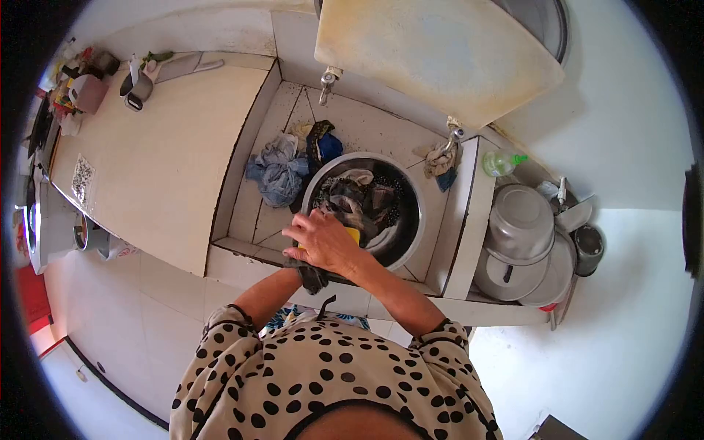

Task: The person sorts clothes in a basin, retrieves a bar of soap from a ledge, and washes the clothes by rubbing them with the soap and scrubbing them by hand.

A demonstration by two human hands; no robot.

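Note:
My right hand (319,238) is curled around a yellow block-like thing (353,235), whose exact kind I cannot make out. It is over the near left rim of a round metal basin (416,220). Wet, dark clothes (356,202) lie in the basin. My left forearm (268,293) comes in from the left and ends at a dark cloth (314,277) just below my right hand. That cloth and my right hand hide the left hand's fingers. A bundle of blue-grey clothes (279,172) and a dark and blue cloth (324,144) lie left of the basin.
The basin stands in a tiled sink (246,198) with two taps (328,84). A rag (440,158) hangs at the right tap. Right of the sink are a green-capped bottle (500,163) and stacked metal pots (521,220). A beige counter (161,154) with a knife (191,67) is on the left.

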